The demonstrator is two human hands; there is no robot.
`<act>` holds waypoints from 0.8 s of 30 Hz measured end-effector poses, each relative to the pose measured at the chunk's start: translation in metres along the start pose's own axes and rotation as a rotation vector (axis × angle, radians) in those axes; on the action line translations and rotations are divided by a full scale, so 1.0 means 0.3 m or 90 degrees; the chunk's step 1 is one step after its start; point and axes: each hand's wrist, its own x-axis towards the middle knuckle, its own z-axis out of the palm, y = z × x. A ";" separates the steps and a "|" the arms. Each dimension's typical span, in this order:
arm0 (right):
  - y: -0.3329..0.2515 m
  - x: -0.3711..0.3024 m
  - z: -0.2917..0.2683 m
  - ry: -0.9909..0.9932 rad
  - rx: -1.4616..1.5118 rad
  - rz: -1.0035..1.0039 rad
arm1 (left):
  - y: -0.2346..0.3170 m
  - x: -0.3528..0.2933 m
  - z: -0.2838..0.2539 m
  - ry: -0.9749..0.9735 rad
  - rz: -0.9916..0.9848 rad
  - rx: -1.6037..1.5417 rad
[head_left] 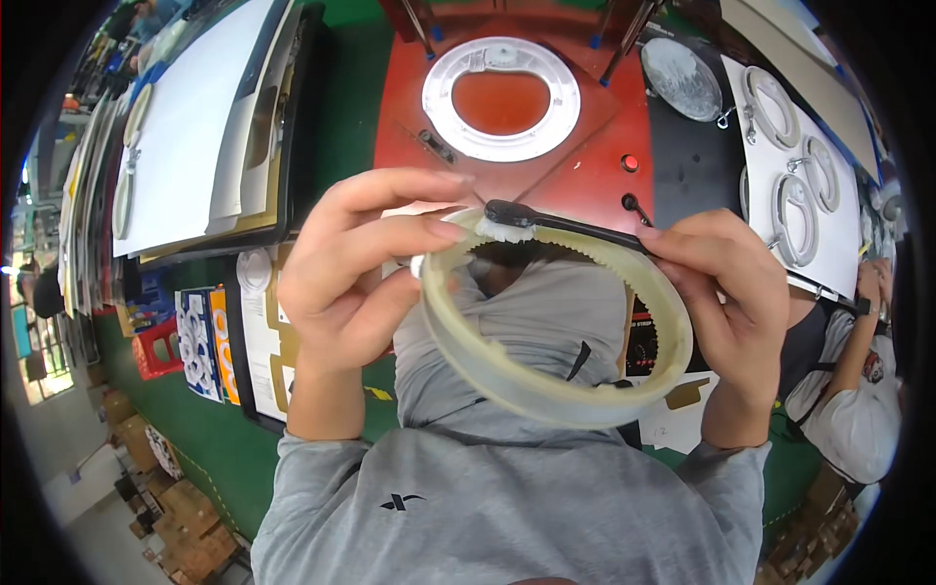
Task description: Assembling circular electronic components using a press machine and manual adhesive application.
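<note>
A large translucent, yellowish plastic ring with small teeth along its inner wall is raised in front of my chest, tilted. My left hand is closed on its left rim, thumb and fingers pinching it. Between the fingers of my right hand is the handle of a black brush. The brush's head reaches over the ring's far left rim, close to my left fingertips. Its white bristles point down and appear to touch the rim. Whether my right fingers also grip the ring's right side, I cannot tell.
Ahead, a white ring-shaped plate lies on a red work surface with a red button. To the left a white sheet leans on stacked boards. On the right are several pale rings and a grey disc. Another person sits there.
</note>
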 end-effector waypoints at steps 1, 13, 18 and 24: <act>-0.021 0.000 -0.011 -0.012 -0.034 -0.001 | -0.002 -0.001 -0.007 -0.007 0.015 0.017; -0.193 0.008 -0.215 0.048 -0.211 0.118 | 0.058 0.010 -0.053 -0.098 0.068 0.149; 0.116 -0.121 -0.232 0.244 -0.153 0.227 | 0.041 0.027 -0.045 -0.104 0.075 0.094; 0.394 -0.176 -0.017 0.316 -0.053 0.379 | 0.051 0.018 -0.035 -0.062 0.063 0.139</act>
